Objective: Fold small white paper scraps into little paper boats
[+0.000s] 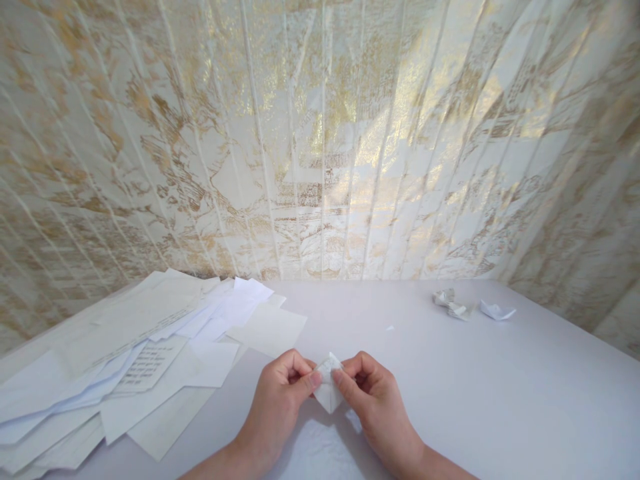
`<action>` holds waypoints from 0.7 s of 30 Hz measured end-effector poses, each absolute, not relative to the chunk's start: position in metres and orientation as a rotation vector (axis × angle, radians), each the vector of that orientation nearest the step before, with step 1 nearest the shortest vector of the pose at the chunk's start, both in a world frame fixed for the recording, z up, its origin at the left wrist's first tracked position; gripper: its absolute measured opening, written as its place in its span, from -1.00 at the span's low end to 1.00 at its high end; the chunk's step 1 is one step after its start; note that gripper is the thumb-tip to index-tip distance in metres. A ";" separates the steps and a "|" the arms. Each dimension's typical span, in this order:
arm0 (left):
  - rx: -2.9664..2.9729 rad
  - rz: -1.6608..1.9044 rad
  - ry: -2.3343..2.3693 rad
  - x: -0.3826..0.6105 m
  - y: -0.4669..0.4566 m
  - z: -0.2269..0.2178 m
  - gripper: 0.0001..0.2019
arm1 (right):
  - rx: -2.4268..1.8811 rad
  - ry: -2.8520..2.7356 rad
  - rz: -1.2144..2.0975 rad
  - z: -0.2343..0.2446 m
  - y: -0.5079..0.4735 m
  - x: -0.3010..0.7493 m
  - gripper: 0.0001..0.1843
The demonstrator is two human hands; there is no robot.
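Between my two hands is a small folded piece of white paper (330,395), shaped like a diamond with a point at top and bottom. My left hand (283,400) pinches its left corner between thumb and fingers. On the opposite corner, my right hand (375,397) grips the paper the same way, thumb on the near face. Faint creases and marks show on the paper. Both hands are low over the white table, near the middle of the view, and the fingers behind the paper are partly hidden.
A spread pile of paper sheets (165,360), some printed, covers the table's left side. At the back right lie crumpled folded papers (453,305) and a small white paper boat (497,311). A tiny paper scrap (390,328) is near the centre. A gold-patterned wall covering (320,167) rises behind the table.
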State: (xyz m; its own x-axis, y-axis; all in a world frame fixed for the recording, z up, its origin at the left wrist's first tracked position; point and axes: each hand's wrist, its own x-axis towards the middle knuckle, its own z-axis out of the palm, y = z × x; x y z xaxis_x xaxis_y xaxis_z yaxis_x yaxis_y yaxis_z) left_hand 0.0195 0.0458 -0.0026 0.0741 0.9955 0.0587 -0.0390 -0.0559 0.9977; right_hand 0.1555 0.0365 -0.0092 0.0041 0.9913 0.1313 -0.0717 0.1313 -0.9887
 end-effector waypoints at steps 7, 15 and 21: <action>1.239 1.229 1.124 0.021 0.046 -0.006 -0.75 | -1.102 -1.267 1.082 -0.013 0.037 0.156 -0.68; 1.267 1.176 1.169 0.021 0.047 -0.007 -0.77 | -1.134 -1.245 1.077 -0.015 0.041 0.160 -0.68; 1.252 1.174 1.142 0.021 0.048 -0.004 -0.79 | -1.129 -1.225 1.065 -0.014 0.042 0.162 -0.67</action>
